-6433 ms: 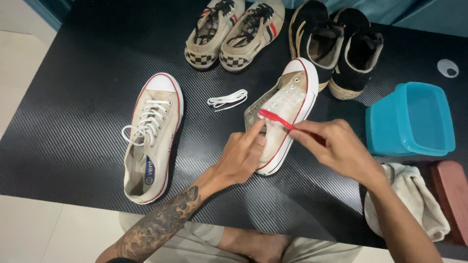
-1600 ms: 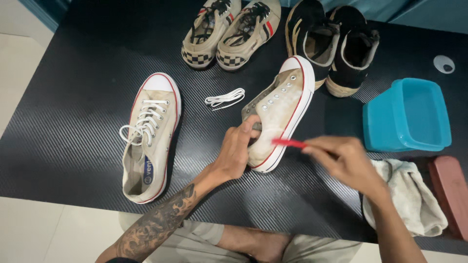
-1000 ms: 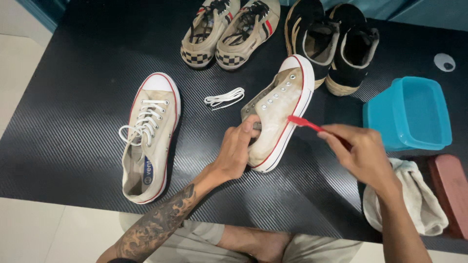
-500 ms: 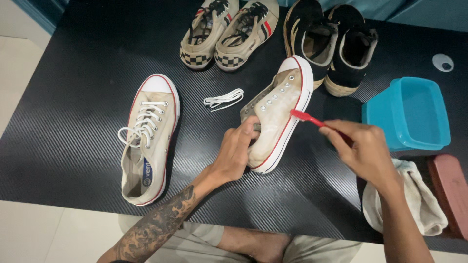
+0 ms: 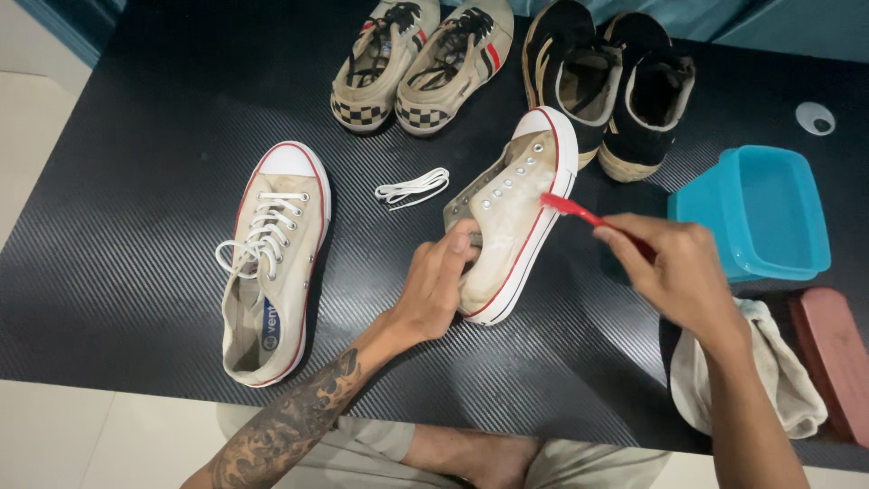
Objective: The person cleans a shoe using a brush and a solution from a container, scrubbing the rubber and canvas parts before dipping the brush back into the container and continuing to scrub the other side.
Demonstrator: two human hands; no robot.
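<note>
The right hand grips the red toothbrush — now further toeward; the left hand still clasps the unlaced sneaker.

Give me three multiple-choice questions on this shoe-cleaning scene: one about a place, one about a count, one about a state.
1. Where does the loose white lace lie?
A. between the laced sneaker and the unlaced sneaker
B. inside the blue tub
C. on the cloth

2. How many shoes are on the black mat?
A. four
B. six
C. eight

3. What state is the sneaker gripped by the left hand in?
A. laced tight
B. laces out, eyelets empty
C. sole up

Answers: 1 A, the lace rests on the mat between them. 2 B, three pairs are visible. 3 B, its eyelets are bare while the right hand holds the red brush to its side.
</note>
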